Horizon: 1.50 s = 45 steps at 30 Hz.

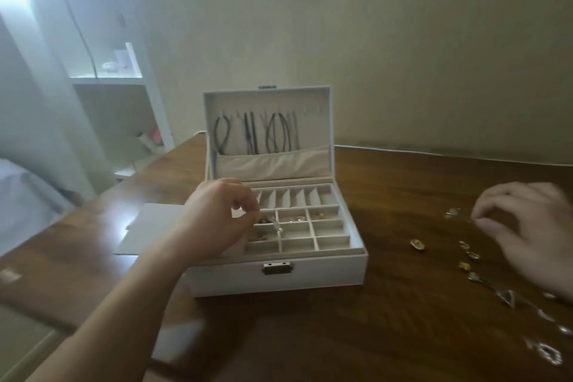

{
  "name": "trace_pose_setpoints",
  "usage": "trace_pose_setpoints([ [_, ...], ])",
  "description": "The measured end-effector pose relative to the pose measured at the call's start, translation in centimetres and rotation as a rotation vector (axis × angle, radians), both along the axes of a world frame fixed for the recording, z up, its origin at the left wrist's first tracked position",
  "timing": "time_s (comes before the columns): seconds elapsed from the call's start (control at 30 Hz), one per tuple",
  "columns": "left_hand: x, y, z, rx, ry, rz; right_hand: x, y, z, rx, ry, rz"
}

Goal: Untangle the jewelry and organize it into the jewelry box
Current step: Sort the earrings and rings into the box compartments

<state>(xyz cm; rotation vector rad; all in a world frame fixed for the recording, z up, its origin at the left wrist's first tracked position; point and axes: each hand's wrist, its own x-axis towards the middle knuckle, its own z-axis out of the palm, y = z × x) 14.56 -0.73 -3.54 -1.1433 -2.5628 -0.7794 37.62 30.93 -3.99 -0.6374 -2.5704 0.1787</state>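
jewelry box [279, 276] lies open; left grip [217, 220] pinches a small piece above it, right grip [524, 226] pinches loose jewelry [452, 213].

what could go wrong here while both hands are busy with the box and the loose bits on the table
The left hand hangs over the jewelry box tray with its fingers pinched; a small piece let go there could fall into the wrong compartment or onto pieces already inside. The right hand reaches among the loose jewelry on the table, and its wrist could sweep pieces nearer the edge. The chain piece under that wrist might snag and drag its neighbours.
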Motion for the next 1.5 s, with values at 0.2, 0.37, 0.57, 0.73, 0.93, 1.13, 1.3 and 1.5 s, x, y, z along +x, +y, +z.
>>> trace_pose_setpoints([
  [0.2, -0.2, -1.8, -0.9, 0.075, -0.062, 0.062, -5.9, -7.5, 2.7, -0.069, -0.046, 0.337],
  [0.37, 1.0, -0.3, -0.8, 0.157, -0.099, 0.057, -8.9, -9.4, 3.4, -0.093, -0.015, 0.390],
  [0.57, 1.9, 2.6, -1.2, 0.056, -0.041, 0.027, -10.1, -10.5, 2.5, -0.141, -0.041, 0.406],
  [0.73, 1.9, 2.5, -1.7, -0.024, -0.021, 0.040, -10.6, -11.1, 1.5, -0.148, -0.099, 0.431],
  [0.93, 1.4, 1.9, -1.5, -0.045, -0.098, -0.035, -12.7, -12.4, 0.9, -0.186, -0.178, 0.471],
  [1.13, 1.6, 1.9, -1.6, -0.023, -0.089, -0.020, -13.7, -12.8, 0.4, -0.198, -0.245, 0.515],
  [1.3, 1.5, 1.9, -1.6, -0.033, -0.097, -0.025, -12.8, -12.1, 0.2, -0.192, -0.180, 0.537],
  [1.5, 1.5, 3.1, -1.1, -0.067, -0.119, -0.030, -13.2, -12.2, 0.1, -0.150, -0.214, 0.516],
])
